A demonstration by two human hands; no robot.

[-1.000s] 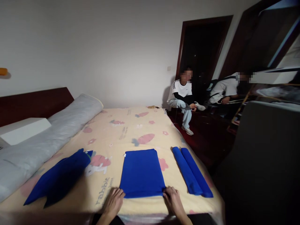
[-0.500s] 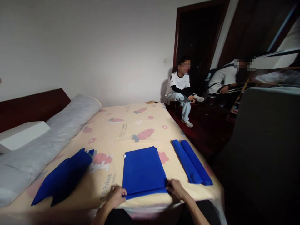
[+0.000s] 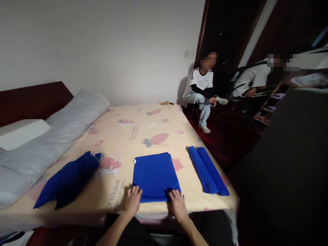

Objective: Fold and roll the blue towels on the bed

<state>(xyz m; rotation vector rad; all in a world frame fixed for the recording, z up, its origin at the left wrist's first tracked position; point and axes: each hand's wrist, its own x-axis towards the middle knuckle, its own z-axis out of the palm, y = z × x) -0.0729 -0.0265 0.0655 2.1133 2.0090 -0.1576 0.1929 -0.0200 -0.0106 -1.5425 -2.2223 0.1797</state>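
Observation:
A blue towel (image 3: 156,174), folded into a flat rectangle with a small white tag at its far left corner, lies on the bed near the front edge. At its near left corner, my left hand (image 3: 133,199) has its fingers curled over the edge. My right hand (image 3: 177,202) grips the same near edge a little in from the right corner, fingers bent over the cloth. Both thumbs are mostly hidden. To the right lie two rolled blue towels (image 3: 208,171), side by side. Left of my hands is a loosely crumpled blue towel (image 3: 69,179).
The bed (image 3: 128,140) has a cream sheet with carrot and rabbit prints. A long grey bolster (image 3: 77,116) and a white box (image 3: 24,133) lie by the dark headboard (image 3: 36,102). One person (image 3: 201,85) sits beyond the bed, another person (image 3: 252,82) farther right. A dark panel (image 3: 282,153) stands at the right.
My right hand has shifted left along the near edge, off the corner. My left hand has moved slightly forward onto the towel. The whole view has tilted down a little.

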